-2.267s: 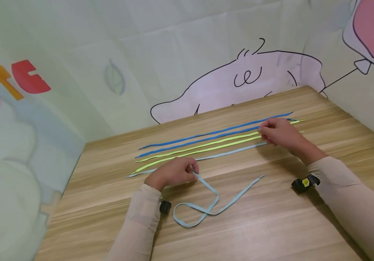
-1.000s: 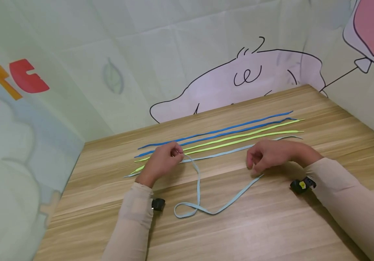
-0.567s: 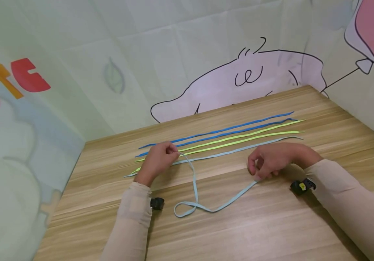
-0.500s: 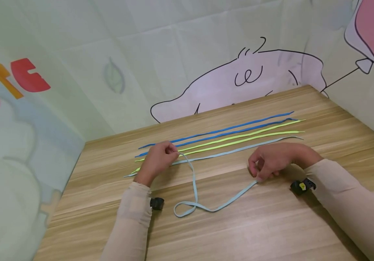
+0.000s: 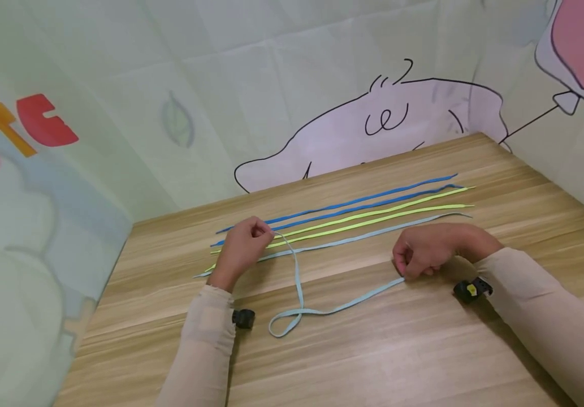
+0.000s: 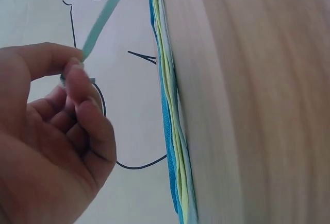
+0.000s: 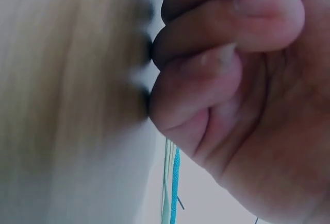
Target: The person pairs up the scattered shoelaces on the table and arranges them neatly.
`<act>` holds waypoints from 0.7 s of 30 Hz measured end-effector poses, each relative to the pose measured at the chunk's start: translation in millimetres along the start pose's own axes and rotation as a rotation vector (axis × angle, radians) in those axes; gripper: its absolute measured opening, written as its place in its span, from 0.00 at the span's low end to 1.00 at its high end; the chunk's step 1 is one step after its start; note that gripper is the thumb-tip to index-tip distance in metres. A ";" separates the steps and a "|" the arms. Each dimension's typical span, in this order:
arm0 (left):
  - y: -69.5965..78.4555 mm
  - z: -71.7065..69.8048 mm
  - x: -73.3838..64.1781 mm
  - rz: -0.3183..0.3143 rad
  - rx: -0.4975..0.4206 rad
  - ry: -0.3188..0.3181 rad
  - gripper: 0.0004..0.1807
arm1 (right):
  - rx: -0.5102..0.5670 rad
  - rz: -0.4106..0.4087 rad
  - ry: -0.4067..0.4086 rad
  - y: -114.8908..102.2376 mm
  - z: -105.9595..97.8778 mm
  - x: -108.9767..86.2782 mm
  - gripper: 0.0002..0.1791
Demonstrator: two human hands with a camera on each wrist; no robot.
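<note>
A pale blue shoelace [image 5: 298, 277] runs between my two hands, with a small loop lying on the table midway. My left hand [image 5: 243, 246] pinches one end between thumb and forefinger, raised above the left part of the laid-out laces; in the left wrist view this lace [image 6: 105, 18] leads up from the fingertips. My right hand [image 5: 424, 249] pinches the other end low at the tabletop. In the right wrist view its curled fingers [image 7: 196, 90] rest against the table, and the lace end is hidden there.
Beyond the hands lie two blue shoelaces [image 5: 358, 199], two yellow-green shoelaces [image 5: 373, 222] and another pale blue shoelace [image 5: 368, 234], stretched side by side across the wooden table [image 5: 373, 362]. A printed cloth [image 5: 210, 113] hangs behind and beside the table.
My left hand has moved left and away with its lace end. My right hand came from the laid-out laces to the loose end, took hold of it and shifted slightly right. The loop shrank.
</note>
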State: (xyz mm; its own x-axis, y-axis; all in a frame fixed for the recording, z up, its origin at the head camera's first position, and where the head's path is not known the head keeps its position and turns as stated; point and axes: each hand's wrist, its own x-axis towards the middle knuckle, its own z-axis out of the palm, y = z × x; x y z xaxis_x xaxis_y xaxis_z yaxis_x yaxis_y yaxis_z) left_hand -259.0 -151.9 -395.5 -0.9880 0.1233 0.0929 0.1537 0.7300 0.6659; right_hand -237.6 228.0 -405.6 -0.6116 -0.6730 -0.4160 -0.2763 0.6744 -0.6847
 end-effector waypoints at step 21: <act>-8.9 -6.8 0.0 -0.102 -0.092 0.008 0.17 | 0.314 -0.291 0.340 42.3 -20.9 -9.6 0.05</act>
State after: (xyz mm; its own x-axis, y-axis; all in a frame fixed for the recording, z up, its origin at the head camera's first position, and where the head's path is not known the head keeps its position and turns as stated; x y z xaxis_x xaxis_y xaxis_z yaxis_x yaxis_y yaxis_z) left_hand -260.5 -162.9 -396.4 -0.9986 0.0459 0.0273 0.0511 0.6737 0.7373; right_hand -259.0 269.4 -418.0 -0.7624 -0.6471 -0.0018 -0.2667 0.3168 -0.9102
